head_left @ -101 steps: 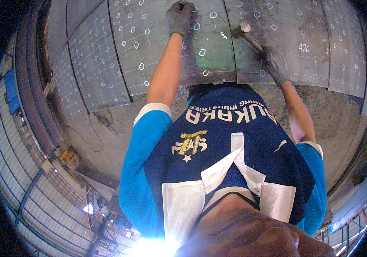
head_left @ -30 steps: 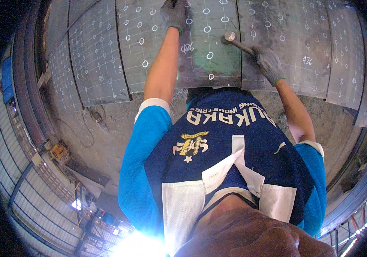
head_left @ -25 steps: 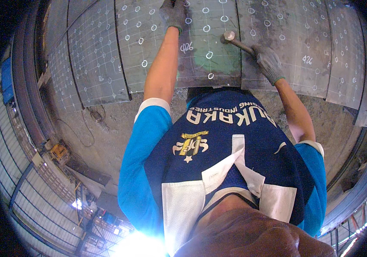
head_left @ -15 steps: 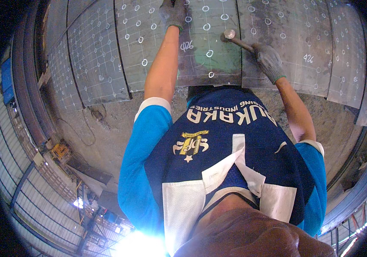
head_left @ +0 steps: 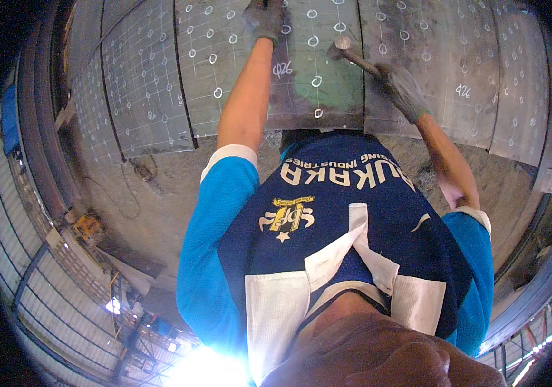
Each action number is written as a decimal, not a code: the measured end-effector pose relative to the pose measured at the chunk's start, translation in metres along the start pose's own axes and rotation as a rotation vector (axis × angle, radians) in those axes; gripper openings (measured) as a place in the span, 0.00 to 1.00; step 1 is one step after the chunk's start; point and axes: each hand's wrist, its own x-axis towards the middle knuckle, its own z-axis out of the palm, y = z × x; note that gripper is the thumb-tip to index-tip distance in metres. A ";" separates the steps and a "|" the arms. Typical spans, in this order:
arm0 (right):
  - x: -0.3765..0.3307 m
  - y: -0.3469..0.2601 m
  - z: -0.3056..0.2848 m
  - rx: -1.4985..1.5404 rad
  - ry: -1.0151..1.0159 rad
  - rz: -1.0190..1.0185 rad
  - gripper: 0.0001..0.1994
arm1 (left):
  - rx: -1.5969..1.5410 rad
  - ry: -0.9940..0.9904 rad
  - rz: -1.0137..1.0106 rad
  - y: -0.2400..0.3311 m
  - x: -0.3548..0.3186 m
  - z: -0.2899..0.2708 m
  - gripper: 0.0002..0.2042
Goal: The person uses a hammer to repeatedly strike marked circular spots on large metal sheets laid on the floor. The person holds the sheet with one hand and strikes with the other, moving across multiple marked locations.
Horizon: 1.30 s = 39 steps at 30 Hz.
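My right hand (head_left: 399, 90), in a grey knit glove, is closed round the handle of a hammer (head_left: 357, 59). The hammer's head points away to the left, over a grey metal plate (head_left: 282, 106) marked with white chalk circles and lines. At the top edge of the picture, my left hand (head_left: 263, 20), also gloved in grey, is over the same plate. Its fingers are closed round something dark that I cannot make out, partly cut off by the frame.
More chalk-marked plates lie side by side, one on the left (head_left: 140, 109) and one on the right (head_left: 437, 97), with dark seams between them. Below is a dusty floor (head_left: 160, 219). Long steel beams (head_left: 34, 122) run along the left, near a small yellow machine (head_left: 89, 227).
The hammer and my right hand have shifted slightly away and to the left. My left hand stays almost in place, still closed.
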 end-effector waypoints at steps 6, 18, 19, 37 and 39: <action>0.101 -0.048 -0.053 0.014 0.240 -0.192 0.11 | -0.019 -0.118 0.045 -0.019 0.008 -0.013 0.04; 0.200 0.006 0.003 -0.192 0.139 -0.284 0.10 | 1.161 -0.190 0.508 -0.061 0.042 -0.022 0.13; 0.205 -0.007 -0.004 -0.105 0.108 -0.276 0.10 | 1.696 -0.174 0.761 -0.072 0.062 -0.043 0.20; -0.082 0.059 0.024 -0.119 -0.149 0.236 0.20 | -0.063 -0.161 0.028 0.019 -0.023 0.039 0.04; -0.070 0.041 0.017 -0.118 -0.198 0.307 0.22 | 0.082 -0.219 0.034 0.023 -0.033 0.056 0.03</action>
